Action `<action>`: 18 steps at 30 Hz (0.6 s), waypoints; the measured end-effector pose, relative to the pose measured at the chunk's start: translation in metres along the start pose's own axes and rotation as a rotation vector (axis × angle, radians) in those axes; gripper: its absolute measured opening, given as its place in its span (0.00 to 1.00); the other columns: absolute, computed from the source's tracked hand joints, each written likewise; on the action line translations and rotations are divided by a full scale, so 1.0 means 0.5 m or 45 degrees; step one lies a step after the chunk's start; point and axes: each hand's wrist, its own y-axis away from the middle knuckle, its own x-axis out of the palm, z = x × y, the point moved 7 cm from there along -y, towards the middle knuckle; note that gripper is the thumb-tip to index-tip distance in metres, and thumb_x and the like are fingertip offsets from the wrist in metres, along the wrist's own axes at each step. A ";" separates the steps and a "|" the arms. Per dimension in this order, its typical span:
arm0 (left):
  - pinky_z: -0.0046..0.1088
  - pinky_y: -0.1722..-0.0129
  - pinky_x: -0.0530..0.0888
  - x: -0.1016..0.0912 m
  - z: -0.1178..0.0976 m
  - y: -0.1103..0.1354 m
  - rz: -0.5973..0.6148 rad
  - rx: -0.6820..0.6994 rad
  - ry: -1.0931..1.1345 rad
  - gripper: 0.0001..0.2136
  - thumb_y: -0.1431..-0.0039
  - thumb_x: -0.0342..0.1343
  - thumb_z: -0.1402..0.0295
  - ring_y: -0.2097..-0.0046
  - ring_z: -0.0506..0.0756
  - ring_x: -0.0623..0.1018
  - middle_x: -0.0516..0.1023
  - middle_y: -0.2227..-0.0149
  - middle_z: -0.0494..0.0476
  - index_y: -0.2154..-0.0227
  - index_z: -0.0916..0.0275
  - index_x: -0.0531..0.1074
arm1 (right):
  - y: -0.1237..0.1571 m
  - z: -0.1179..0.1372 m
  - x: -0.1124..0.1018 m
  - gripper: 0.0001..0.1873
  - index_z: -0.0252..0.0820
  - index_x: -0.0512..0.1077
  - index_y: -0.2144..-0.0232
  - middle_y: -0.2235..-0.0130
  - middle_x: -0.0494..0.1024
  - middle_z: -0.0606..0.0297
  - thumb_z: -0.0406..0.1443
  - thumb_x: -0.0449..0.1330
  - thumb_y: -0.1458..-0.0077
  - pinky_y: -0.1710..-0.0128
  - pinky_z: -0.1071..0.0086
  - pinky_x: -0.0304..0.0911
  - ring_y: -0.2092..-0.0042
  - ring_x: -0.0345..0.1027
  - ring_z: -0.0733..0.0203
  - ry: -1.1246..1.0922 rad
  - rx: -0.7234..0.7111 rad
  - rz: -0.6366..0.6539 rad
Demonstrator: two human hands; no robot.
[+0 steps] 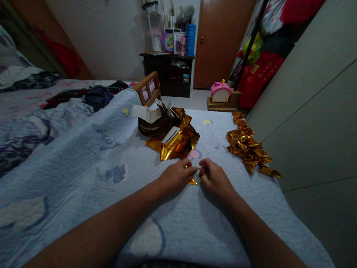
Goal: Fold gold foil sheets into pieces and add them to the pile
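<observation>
My left hand (pixel 178 175) rests low over the bed, its fingers closed on a small piece of folded gold foil paper (pixel 193 182). Most of that piece is hidden under the fingers; a pointed corner sticks out. Just to its right is my right hand (pixel 214 178), fingers curled in, with a narrow gap between the two hands. Whether anything is inside its curl cannot be seen. Beyond the hands lie loose gold foil sheets (pixel 178 143), partly folded, beside a dark-edged stack of paper (pixel 153 124) with pale sheets on top.
Several folded gold foil pieces (pixel 245 143) lie in a heap along the right edge of the light blue quilt (pixel 117 212). A wooden rail (pixel 147 89) stands at the far left corner. A pink toy (pixel 221 92) sits past the bed's end, and a pale panel (pixel 315 111) borders the right.
</observation>
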 end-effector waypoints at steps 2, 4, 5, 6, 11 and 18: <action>0.31 0.57 0.73 0.001 0.001 0.000 -0.002 0.000 0.007 0.12 0.33 0.52 0.69 0.57 0.55 0.74 0.72 0.55 0.58 0.51 0.59 0.74 | -0.003 -0.006 0.001 0.14 0.40 0.69 0.60 0.67 0.76 0.63 0.25 0.54 0.50 0.62 0.68 0.59 0.64 0.67 0.59 0.039 0.014 -0.007; 0.32 0.56 0.73 0.002 0.003 0.001 -0.006 0.004 0.011 0.12 0.33 0.52 0.69 0.57 0.55 0.74 0.72 0.54 0.58 0.50 0.58 0.74 | -0.004 -0.011 -0.001 0.12 0.40 0.71 0.62 0.65 0.75 0.62 0.25 0.54 0.49 0.61 0.67 0.59 0.63 0.67 0.59 0.095 0.000 -0.025; 0.32 0.56 0.73 0.002 0.004 0.001 -0.010 0.004 0.011 0.12 0.34 0.52 0.69 0.57 0.55 0.74 0.72 0.54 0.57 0.50 0.58 0.74 | -0.005 -0.011 0.000 0.11 0.40 0.71 0.63 0.65 0.75 0.62 0.25 0.54 0.48 0.60 0.67 0.59 0.62 0.66 0.59 0.117 -0.023 -0.020; 0.32 0.56 0.73 0.003 0.005 0.001 -0.010 0.003 0.009 0.12 0.34 0.52 0.69 0.57 0.55 0.74 0.72 0.54 0.57 0.51 0.58 0.74 | -0.005 -0.011 0.002 0.11 0.40 0.72 0.64 0.65 0.75 0.62 0.25 0.55 0.48 0.59 0.67 0.59 0.62 0.66 0.59 0.133 -0.050 -0.004; 0.30 0.56 0.73 0.006 0.006 0.001 -0.002 0.011 -0.017 0.12 0.34 0.52 0.69 0.56 0.55 0.74 0.72 0.55 0.57 0.50 0.58 0.73 | -0.007 -0.009 0.007 0.11 0.41 0.73 0.68 0.65 0.74 0.62 0.23 0.54 0.46 0.58 0.67 0.59 0.60 0.66 0.59 0.143 -0.122 0.074; 0.30 0.56 0.74 0.001 0.002 -0.001 0.005 -0.002 -0.014 0.13 0.35 0.54 0.70 0.57 0.54 0.74 0.72 0.55 0.56 0.50 0.58 0.73 | -0.013 -0.009 0.013 0.10 0.41 0.72 0.71 0.66 0.73 0.63 0.23 0.56 0.45 0.59 0.68 0.57 0.61 0.65 0.59 0.145 -0.133 0.111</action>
